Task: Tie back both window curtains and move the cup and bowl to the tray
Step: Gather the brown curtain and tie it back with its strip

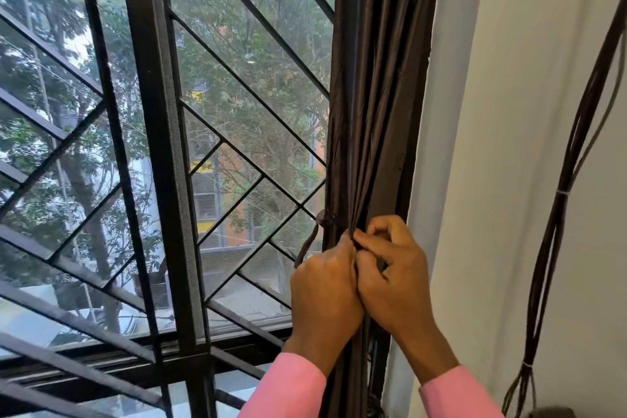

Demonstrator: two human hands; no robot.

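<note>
A dark brown curtain (369, 112) hangs gathered in narrow folds at the right side of the window. A thin brown tie strap (310, 241) loops off its left edge. My left hand (325, 292) and my right hand (395, 278) press together around the bunched curtain, knuckles touching. Both hands have their fingers closed on the fabric and the tie, and the fingertips pinch at the top where the hands meet. The tie's ends are hidden between my hands. No cup, bowl or tray is in view.
A black window frame with a diagonal metal grille (152, 146) fills the left side, with trees outside. A white wall (509, 180) stands right of the curtain. A bundle of dark cables (556, 231) hangs down the wall at far right.
</note>
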